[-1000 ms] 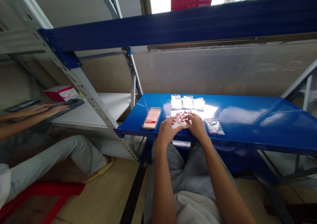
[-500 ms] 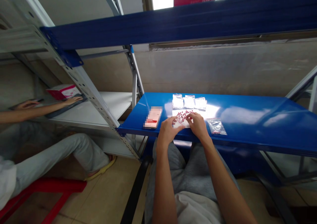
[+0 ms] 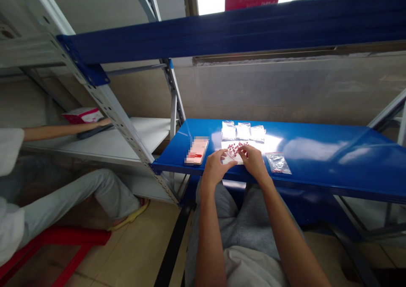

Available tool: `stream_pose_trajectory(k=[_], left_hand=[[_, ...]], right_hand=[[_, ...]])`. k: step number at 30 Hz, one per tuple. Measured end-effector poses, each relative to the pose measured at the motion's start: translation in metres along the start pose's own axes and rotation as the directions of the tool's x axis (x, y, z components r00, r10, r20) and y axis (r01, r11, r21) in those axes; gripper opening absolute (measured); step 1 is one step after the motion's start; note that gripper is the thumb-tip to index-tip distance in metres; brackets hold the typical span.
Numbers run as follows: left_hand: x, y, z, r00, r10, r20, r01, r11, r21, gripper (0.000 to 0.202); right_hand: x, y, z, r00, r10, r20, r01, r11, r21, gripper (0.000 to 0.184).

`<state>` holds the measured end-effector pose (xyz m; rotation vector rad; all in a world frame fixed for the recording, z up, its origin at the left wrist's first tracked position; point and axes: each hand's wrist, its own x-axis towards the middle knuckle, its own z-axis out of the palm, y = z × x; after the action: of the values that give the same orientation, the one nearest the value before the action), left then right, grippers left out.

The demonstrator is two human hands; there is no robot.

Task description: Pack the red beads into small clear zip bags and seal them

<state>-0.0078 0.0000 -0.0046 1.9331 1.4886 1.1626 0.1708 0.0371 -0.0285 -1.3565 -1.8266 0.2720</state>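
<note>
Many small red pieces [image 3: 234, 147], like beads, lie loose on a white sheet at the front of the blue shelf. My left hand [image 3: 216, 166] curls at the left of this pile, thumb apart from the bent fingers. It grips what looks like a small plastic bag [image 3: 236, 159] with a thin red line, partly hidden by the hands. At the pile's right edge, my right hand [image 3: 253, 157] has thumb and forefinger pinched together among the red pieces; what sits between the tips is too small to make out. A clear zip bag [image 3: 278, 163] with some red pieces lies right of it.
Several clear-and-white packets [image 3: 243, 131] stand in a row behind the pile. A phone [image 3: 198, 150] lies to the left. The blue beam [image 3: 203, 35] crosses above. Another person's arm [image 3: 63, 131] reaches over the white shelf [image 3: 127, 141], near a pink-and-white box [image 3: 83, 115].
Both my hands stay almost in place over the red pieces. At the left, the other person's arm and body have shifted, with one hand no longer in sight.
</note>
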Motion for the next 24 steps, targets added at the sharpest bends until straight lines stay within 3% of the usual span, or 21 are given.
stream_pose_trajectory(k=[5, 14, 17, 20, 24], left_hand=[[-0.001, -0.004, -0.001, 1.0, -0.007, -0.022, 0.006, 1.0, -0.014, 0.053], [0.0, -0.005, -0.002, 1.0, -0.012, -0.012, 0.012, 1.0, -0.007, 0.052], [-0.001, -0.004, -0.002, 1.0, -0.018, -0.001, 0.018, 1.0, -0.013, 0.052], [-0.002, 0.0, -0.002, 1.0, -0.013, 0.01, 0.013, 1.0, -0.014, 0.051], [-0.001, 0.006, 0.0, 1.0, 0.014, 0.023, -0.013, 0.999, -0.036, 0.051]], right_hand=[[0.0, 0.01, 0.012, 0.999, 0.02, 0.047, -0.012, 0.986, -0.169, 0.018], [0.0, 0.009, 0.016, 0.996, 0.036, 0.079, -0.017, 0.972, -0.235, 0.017], [0.001, 0.007, 0.011, 0.999, -0.001, 0.044, 0.008, 0.987, -0.163, 0.017], [0.002, 0.0, -0.001, 1.0, -0.016, -0.02, 0.016, 1.0, 0.013, 0.014], [0.003, -0.015, -0.013, 0.995, -0.057, 0.076, 0.039, 0.974, 0.222, 0.016]])
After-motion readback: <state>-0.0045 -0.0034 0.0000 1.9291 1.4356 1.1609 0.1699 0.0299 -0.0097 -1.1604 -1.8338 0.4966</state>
